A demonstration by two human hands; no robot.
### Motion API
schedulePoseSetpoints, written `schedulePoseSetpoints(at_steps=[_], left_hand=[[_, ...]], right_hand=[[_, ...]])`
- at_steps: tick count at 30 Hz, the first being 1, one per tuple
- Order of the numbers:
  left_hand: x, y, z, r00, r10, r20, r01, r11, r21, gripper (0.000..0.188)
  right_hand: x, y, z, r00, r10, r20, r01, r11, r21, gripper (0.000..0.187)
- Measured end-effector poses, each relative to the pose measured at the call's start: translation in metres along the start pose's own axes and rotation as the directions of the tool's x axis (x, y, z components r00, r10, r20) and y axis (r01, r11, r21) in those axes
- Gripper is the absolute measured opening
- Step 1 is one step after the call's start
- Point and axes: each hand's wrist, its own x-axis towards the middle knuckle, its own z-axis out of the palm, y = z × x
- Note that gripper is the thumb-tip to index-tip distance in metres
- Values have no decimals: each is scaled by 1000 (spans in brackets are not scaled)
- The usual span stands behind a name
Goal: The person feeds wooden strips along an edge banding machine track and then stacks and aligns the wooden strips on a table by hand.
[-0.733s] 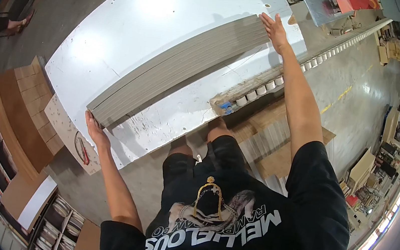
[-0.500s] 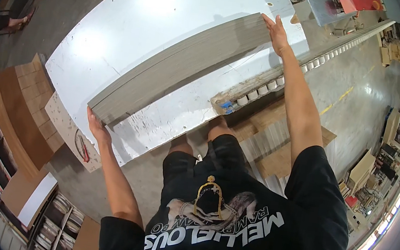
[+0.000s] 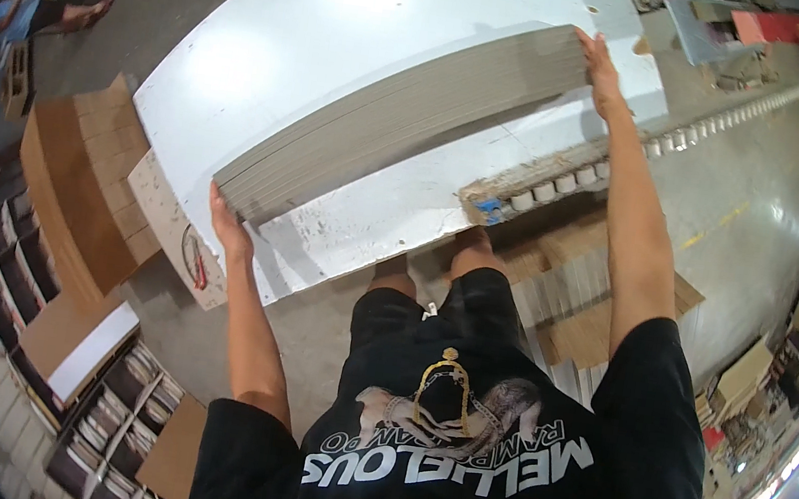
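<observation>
A long stack of grey cardboard sheets (image 3: 407, 114) lies slantwise across a white tabletop (image 3: 242, 67), its many layered edges facing me. My left hand (image 3: 232, 225) is pressed against the stack's near left end. At the far right end my right hand (image 3: 602, 77) holds the opposite side, fingers fairly straight along it. The stack is squeezed between both hands. Its underside is hidden, so I cannot tell whether it is fully resting on the table.
A conveyor edge with white rollers (image 3: 567, 183) runs off to the right. Brown boards and stacked sheets (image 3: 574, 303) sit beneath it. Left are a large brown carton (image 3: 69, 191), a red-handled tool (image 3: 200, 271) on a speckled board, and shelving (image 3: 120, 415). A person's foot (image 3: 87, 15) shows far left.
The whole scene has shifted to the right in the picture as my head moved. Both hands stay at the two ends of the stack. More of the person at far left shows.
</observation>
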Motion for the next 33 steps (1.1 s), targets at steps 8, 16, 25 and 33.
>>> schedulePoseSetpoints(at_steps=[8,16,25,33], left_hand=[[-2,4,-7,996,66,-61,-54,982,179,67],[-1,61,-30,946,87,313,-316,475,821,133],[44,60,-36,813,-51,581,-523,378,764,153],[57,51,-47,676,69,734,-721,271,638,146]], right_hand=[[6,9,-6,999,-44,-11,43,998,-39,79],[-50,-6,9,855,-342,-391,291,939,-184,58],[-303,-26,116,934,-303,-191,223,910,-349,31],[-467,67,174,883,-49,-466,-17,991,-136,25]])
